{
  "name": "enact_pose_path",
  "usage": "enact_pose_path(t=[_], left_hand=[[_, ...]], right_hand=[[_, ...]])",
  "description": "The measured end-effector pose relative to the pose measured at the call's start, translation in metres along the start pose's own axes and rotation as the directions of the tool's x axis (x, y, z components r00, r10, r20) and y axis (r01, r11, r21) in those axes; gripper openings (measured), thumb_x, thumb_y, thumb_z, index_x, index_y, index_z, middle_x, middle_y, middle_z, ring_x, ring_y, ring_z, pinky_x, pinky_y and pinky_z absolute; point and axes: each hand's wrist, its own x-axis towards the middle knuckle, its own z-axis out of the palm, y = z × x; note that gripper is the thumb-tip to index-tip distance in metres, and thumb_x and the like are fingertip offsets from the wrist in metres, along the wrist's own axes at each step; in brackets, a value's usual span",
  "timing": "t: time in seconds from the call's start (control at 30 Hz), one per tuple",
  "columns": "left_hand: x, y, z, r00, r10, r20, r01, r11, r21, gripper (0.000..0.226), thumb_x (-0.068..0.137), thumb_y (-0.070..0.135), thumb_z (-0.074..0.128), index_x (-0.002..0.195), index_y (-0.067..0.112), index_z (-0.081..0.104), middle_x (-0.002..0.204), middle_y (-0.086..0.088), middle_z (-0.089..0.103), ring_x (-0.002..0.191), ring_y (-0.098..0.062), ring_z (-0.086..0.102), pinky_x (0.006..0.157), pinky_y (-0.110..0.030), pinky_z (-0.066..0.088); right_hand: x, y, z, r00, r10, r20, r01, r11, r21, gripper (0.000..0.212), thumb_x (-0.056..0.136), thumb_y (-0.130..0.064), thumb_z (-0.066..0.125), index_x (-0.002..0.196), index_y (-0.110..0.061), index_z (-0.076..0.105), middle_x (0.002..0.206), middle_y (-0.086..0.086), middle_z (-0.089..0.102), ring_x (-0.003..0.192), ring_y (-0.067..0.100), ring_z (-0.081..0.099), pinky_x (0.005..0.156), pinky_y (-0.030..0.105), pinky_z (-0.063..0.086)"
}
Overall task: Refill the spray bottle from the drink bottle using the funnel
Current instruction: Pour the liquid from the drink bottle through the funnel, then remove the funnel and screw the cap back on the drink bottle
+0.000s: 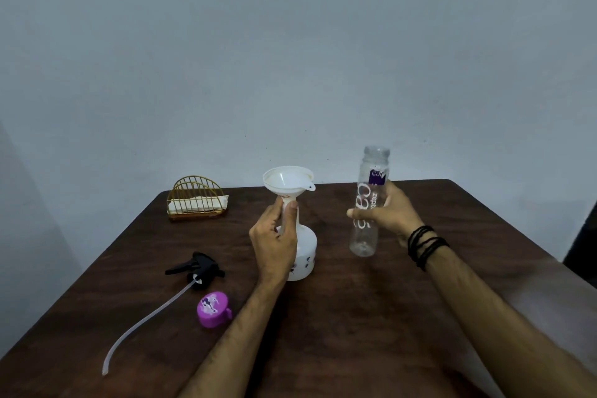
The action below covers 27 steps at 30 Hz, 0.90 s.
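Both hands raised, left [274,237] and right [386,212], fingers curled in grips.

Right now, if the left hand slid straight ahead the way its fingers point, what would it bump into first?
Nothing new: the left hand already grips the neck of the white spray bottle, just under the funnel. Its fingers point up and away, so past the funnel only the bare wall follows, though depth is hard to judge.

A plain pale blue-grey wall [290,52] stands behind a dark brown wooden worktop [355,326], and the light is dim and soft all over the room.
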Motion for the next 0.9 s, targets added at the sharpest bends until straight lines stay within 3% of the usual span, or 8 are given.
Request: enact_pose_path(t=[0.2,0.43,0.57,0.67,0.77,0.9], left_hand=[[-0.001,0.004,-0.002,1.0,-0.029,-0.001,0.029,1.0,0.003,0.015,0.098,0.018,0.063,0.098,0.01,0.076,0.072,0.001,0.064,0.063,-0.001,0.054,0.058,-0.012,0.038],[-0.004,0.01,-0.002,0.998,-0.064,0.02,0.064,0.998,-0.017,0.017,0.099,0.022,0.062,0.102,0.012,0.076,0.079,0.003,0.068,0.072,-0.002,0.061,0.062,-0.016,0.045],[-0.003,0.014,-0.003,0.995,-0.1,0.032,0.101,0.995,-0.027,0.018,0.098,0.021,0.063,0.107,0.012,0.076,0.081,0.006,0.069,0.073,0.0,0.062,0.064,-0.015,0.046],[-0.001,0.018,-0.01,0.987,-0.131,0.09,0.133,0.991,-0.015,0.02,0.098,0.022,0.063,0.111,0.013,0.076,0.082,0.011,0.069,0.072,0.004,0.06,0.065,-0.013,0.044],[0.003,0.02,-0.022,0.975,-0.118,0.189,0.111,0.993,0.045,0.022,0.099,0.025,0.063,0.114,0.015,0.075,0.087,0.017,0.07,0.08,0.007,0.063,0.066,-0.011,0.043],[0.011,0.02,-0.046,0.933,-0.129,0.336,0.065,0.979,0.196,0.035,0.094,0.034,0.067,0.127,0.021,0.069,0.103,0.019,0.071,0.094,0.008,0.064,0.075,-0.014,0.049]], right_hand=[[-0.014,0.009,0.006,0.995,-0.093,-0.018,0.09,0.984,-0.154,0.088,0.057,-0.025,0.097,0.133,-0.028,0.052,0.115,-0.008,0.066,0.105,0.012,0.063,0.094,0.032,0.051],[-0.025,0.008,0.01,0.988,-0.137,-0.073,0.116,0.965,-0.234,0.089,0.06,-0.029,0.096,0.136,-0.021,0.051,0.12,-0.002,0.068,0.098,0.01,0.061,0.085,0.022,0.045],[-0.027,0.008,0.013,0.987,-0.125,-0.1,0.093,0.957,-0.273,0.097,0.057,-0.034,0.096,0.136,-0.015,0.045,0.127,0.005,0.063,0.108,0.015,0.059,0.089,0.027,0.046],[-0.035,0.006,0.018,0.976,-0.152,-0.159,0.104,0.956,-0.273,0.114,0.052,-0.048,0.095,0.141,-0.014,0.033,0.139,0.007,0.045,0.129,0.025,0.048,0.105,0.04,0.046],[-0.048,-0.006,0.027,0.876,-0.337,-0.346,0.228,0.92,-0.318,0.116,0.055,-0.058,0.09,0.143,-0.011,0.03,0.144,0.011,0.033,0.137,0.028,0.033,0.114,0.043,0.034],[-0.068,-0.032,0.044,0.663,-0.582,-0.471,0.439,0.811,-0.385,0.09,0.066,-0.05,0.088,0.131,-0.007,0.045,0.134,0.012,0.044,0.125,0.027,0.042,0.106,0.033,0.036]])
